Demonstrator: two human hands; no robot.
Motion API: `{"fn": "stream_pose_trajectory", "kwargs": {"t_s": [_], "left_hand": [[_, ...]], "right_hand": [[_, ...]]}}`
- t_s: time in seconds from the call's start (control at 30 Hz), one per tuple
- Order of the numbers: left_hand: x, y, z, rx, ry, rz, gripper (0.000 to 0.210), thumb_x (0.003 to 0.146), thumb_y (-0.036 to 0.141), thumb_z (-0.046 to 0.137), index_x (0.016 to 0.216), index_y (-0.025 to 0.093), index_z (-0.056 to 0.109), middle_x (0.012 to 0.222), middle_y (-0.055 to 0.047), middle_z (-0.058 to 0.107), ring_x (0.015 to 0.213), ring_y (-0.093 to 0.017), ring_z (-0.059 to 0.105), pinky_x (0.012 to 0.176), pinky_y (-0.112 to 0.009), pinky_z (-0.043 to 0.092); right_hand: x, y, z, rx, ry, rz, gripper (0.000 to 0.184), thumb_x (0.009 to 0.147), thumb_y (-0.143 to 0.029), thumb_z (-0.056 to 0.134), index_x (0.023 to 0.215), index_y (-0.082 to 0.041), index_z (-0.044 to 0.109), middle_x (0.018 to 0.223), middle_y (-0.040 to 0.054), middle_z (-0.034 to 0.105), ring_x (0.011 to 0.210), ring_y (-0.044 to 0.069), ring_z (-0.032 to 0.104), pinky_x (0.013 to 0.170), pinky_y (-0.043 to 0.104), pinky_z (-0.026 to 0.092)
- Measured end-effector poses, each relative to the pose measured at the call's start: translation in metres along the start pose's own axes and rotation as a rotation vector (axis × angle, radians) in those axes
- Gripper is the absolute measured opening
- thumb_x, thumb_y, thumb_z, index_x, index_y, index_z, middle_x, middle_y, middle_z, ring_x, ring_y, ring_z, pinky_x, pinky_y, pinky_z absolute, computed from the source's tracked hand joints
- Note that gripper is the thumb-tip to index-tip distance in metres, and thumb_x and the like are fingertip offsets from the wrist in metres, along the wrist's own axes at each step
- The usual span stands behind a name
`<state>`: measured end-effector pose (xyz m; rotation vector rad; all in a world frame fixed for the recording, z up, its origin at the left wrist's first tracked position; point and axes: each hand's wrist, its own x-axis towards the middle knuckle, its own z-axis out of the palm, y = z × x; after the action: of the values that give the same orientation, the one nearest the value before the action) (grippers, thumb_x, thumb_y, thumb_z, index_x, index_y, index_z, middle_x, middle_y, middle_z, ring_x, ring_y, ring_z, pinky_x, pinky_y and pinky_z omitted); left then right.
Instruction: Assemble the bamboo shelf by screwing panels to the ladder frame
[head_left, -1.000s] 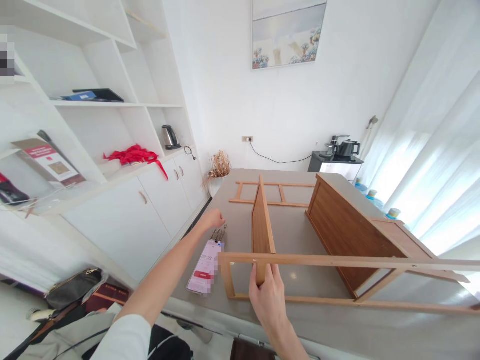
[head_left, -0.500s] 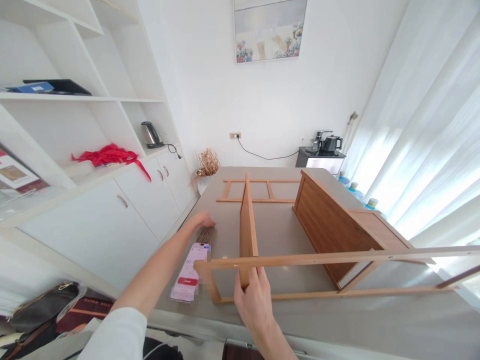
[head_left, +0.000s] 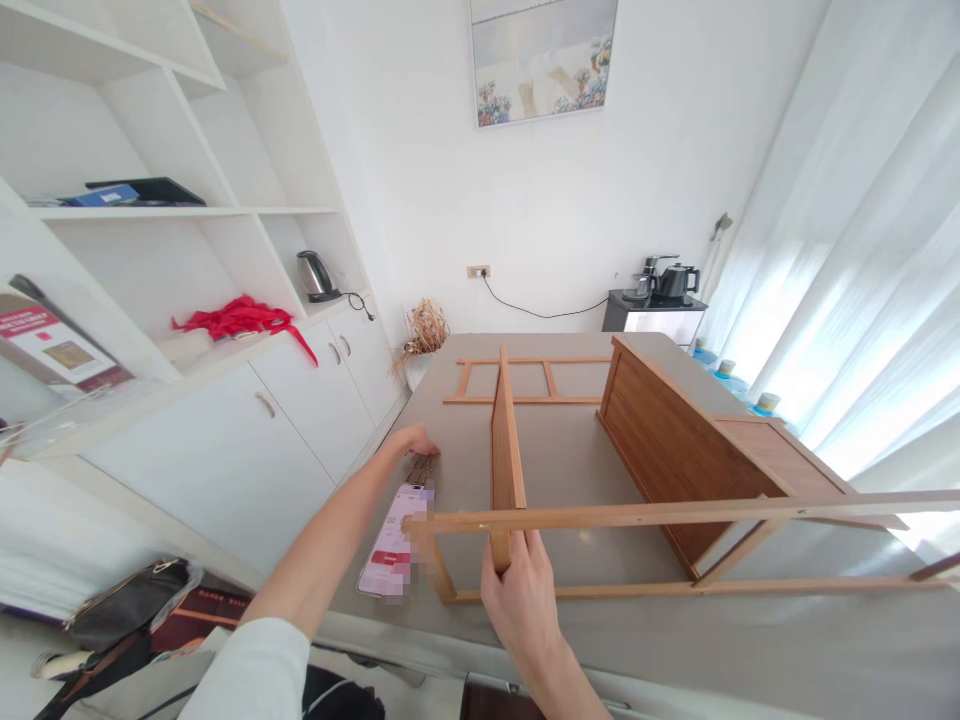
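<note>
My right hand [head_left: 523,590] grips the near end of an upright wooden board [head_left: 505,450] that stands on edge on the grey table [head_left: 570,470]. A light wooden frame [head_left: 675,545] stands across the board's near end. My left hand [head_left: 412,441] reaches out to the table's left edge, fingers curled down onto a bunch of dark screws [head_left: 422,468] lying there. Whether it holds any is hidden. A phone [head_left: 396,535] with a lit screen lies just nearer than the screws.
A dark brown wooden panel assembly [head_left: 675,440] lies on the table's right. A second ladder-like frame [head_left: 525,382] lies flat at the far end. White cabinets and shelves [head_left: 225,400] run along the left, with a kettle [head_left: 311,275]. Bags lie on the floor at bottom left.
My left hand has stayed at the screws and my right hand has kept its grip on the board; mainly the camera view has shifted.
</note>
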<state>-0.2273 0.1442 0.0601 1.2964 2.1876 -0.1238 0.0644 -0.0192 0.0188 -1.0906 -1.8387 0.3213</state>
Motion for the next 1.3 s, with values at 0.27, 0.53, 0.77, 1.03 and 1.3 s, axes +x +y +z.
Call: {"fn": "stream_pose_trajectory", "kwargs": {"t_s": [0.27,0.53,0.77,1.03,1.3], "left_hand": [[-0.064,0.005,-0.031,-0.112,0.09,0.125,0.03,0.094,0.037,0.057,0.109,0.012,0.062,0.106,-0.008,0.068,0.091,-0.02,0.067,0.075,-0.033,0.055],[-0.233,0.028,-0.066,-0.194,0.386,0.592,0.034,0.089,0.05,0.053,0.1,0.019,0.059,0.091,-0.002,0.073,0.078,-0.017,0.07,0.068,-0.025,0.052],[-0.364,0.055,-0.019,-0.06,0.329,0.811,0.018,0.091,0.038,0.054,0.087,0.025,0.065,0.069,0.005,0.068,0.058,-0.011,0.061,0.057,-0.02,0.048],[-0.354,0.052,0.012,0.109,0.409,0.921,0.019,0.097,0.034,0.053,0.097,0.025,0.069,0.086,0.002,0.07,0.072,-0.012,0.062,0.072,-0.023,0.047],[-0.349,0.051,0.015,0.174,0.417,0.943,0.027,0.101,0.025,0.044,0.113,0.028,0.068,0.105,0.002,0.072,0.091,-0.013,0.066,0.082,-0.023,0.049]], "right_hand": [[0.004,-0.005,-0.004,0.035,0.009,0.014,0.027,0.087,-0.015,0.046,0.111,-0.019,0.056,0.097,0.0107,0.061,0.096,0.026,0.063,0.079,0.04,0.057],[0.006,-0.007,-0.01,0.108,-0.034,0.002,0.043,0.083,-0.014,0.048,0.126,-0.018,0.051,0.119,0.0142,0.059,0.113,0.028,0.059,0.09,0.043,0.054],[0.006,-0.005,-0.01,0.117,-0.036,-0.021,0.046,0.083,-0.014,0.048,0.129,-0.016,0.05,0.122,0.015,0.057,0.109,0.027,0.06,0.09,0.043,0.053],[0.006,-0.005,-0.012,0.137,-0.032,-0.027,0.043,0.084,-0.015,0.048,0.127,-0.015,0.051,0.114,0.0141,0.059,0.1,0.026,0.062,0.084,0.041,0.055],[0.006,-0.004,-0.01,0.178,-0.049,-0.026,0.043,0.085,-0.013,0.046,0.127,-0.019,0.051,0.119,0.0133,0.058,0.108,0.026,0.059,0.088,0.043,0.054]]}}
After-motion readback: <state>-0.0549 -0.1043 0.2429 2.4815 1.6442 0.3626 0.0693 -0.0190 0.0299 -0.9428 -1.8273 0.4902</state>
